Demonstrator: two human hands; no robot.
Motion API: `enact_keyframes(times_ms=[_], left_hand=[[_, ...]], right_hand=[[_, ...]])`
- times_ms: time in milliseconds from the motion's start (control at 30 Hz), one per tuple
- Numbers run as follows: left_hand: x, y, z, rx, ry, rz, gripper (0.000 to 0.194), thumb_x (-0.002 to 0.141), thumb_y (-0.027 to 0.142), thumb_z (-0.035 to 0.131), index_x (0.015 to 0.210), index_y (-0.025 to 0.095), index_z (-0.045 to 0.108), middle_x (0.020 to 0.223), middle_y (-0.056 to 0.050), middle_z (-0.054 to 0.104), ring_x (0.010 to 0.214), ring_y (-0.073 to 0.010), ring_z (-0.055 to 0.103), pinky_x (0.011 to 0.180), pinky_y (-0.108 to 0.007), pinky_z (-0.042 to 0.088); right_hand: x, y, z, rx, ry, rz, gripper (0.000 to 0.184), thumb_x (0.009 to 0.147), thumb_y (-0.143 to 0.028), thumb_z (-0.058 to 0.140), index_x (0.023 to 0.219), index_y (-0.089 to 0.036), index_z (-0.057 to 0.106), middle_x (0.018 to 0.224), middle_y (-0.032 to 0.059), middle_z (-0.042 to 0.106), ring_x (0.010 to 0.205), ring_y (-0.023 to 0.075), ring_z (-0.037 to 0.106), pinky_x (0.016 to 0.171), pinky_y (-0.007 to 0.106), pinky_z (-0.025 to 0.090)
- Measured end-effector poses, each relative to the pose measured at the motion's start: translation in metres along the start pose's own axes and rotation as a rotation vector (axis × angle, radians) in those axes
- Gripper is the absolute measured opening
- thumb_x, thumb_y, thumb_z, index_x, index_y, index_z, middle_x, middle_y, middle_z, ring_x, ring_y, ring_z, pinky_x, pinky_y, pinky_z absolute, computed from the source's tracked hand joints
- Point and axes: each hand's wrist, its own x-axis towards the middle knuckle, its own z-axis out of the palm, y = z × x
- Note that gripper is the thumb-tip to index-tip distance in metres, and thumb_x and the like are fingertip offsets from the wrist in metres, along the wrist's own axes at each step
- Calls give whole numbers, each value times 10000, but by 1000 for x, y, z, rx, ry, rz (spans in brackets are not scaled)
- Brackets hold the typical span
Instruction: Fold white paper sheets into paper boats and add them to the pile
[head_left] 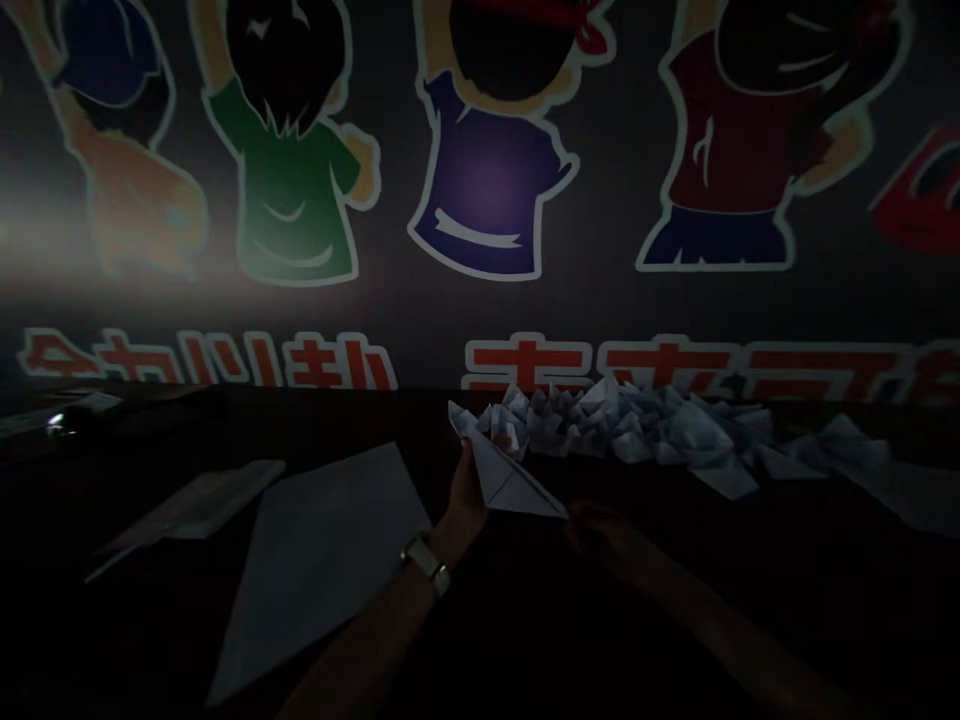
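Observation:
My left hand is shut on a folded white paper plane, gripping it from below. It wears a metal wristwatch. My right hand, dim in the shadow, meets the plane's pointed tip with its fingers. A large flat sheet of folded paper lies on the dark table to the left of my hands. Beyond it lies a narrower folded paper. A heap of several crumpled and folded papers stands just behind the plane.
The heap spreads right along the far table edge. A small shiny object lies at the far left among flat papers. Behind the table rises a dark wall painted with cartoon figures and orange characters.

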Motion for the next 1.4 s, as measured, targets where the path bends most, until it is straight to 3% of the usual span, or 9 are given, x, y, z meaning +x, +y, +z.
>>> enact_keyframes(times_ms=[300,400,500,600,767,900,1033,1200,1400], left_hand=[[-6,-12,4,101,92,213,198,765,257,538,903,129,599,586,27,546,522,-100,534,557,-226,442],[-11,-16,1,117,78,128,137,765,199,498,838,117,580,517,55,451,399,-58,417,413,-173,337],[-18,-22,1,182,36,-67,130,776,219,490,768,112,563,515,48,439,349,-39,348,359,-158,241],[-27,-35,6,355,-5,-166,226,772,351,546,747,127,556,548,36,477,380,-45,375,383,-170,266],[-33,-60,13,817,8,25,341,702,440,621,787,111,603,730,-34,605,649,-132,523,563,-218,385],[-32,-71,8,1005,11,104,318,704,412,604,841,125,620,804,-41,625,751,-163,530,647,-239,404],[-33,-75,3,975,-20,72,340,702,428,594,828,113,620,752,-27,608,725,-156,525,672,-256,412],[-33,-77,4,792,-69,89,366,719,465,579,809,113,631,726,-38,610,745,-173,541,695,-275,430],[-30,-73,10,796,-62,201,187,722,310,601,776,139,654,718,-52,640,837,-224,555,764,-306,449]], right_hand=[[-23,-12,30,-208,-196,95,348,658,-480,653,769,-169,542,468,-34,571,385,103,510,403,202,363],[-28,-14,37,-399,-245,44,467,728,-613,500,790,-154,559,372,-42,521,303,98,454,345,185,303],[-29,-12,41,-501,-140,-56,559,722,-680,439,763,-144,590,380,-42,508,301,87,439,339,184,297],[-26,-11,39,-500,25,-137,630,728,-717,371,709,-145,635,443,-6,545,369,114,494,389,227,367],[-12,-16,22,-471,218,-303,598,641,-722,479,765,-185,711,750,83,697,785,259,629,701,357,486],[-8,-15,12,-635,274,-416,478,645,-600,573,762,-160,718,805,84,707,843,292,617,756,390,472],[-13,-14,13,-784,204,-525,347,771,-433,513,809,-153,715,793,69,703,797,262,626,724,362,478],[-20,-13,22,-908,161,-673,223,780,-250,520,877,-180,708,861,74,692,817,235,630,749,338,477],[-26,-13,31,-907,249,-696,266,784,-297,573,1031,-268,669,1005,61,677,932,254,611,835,367,463]])
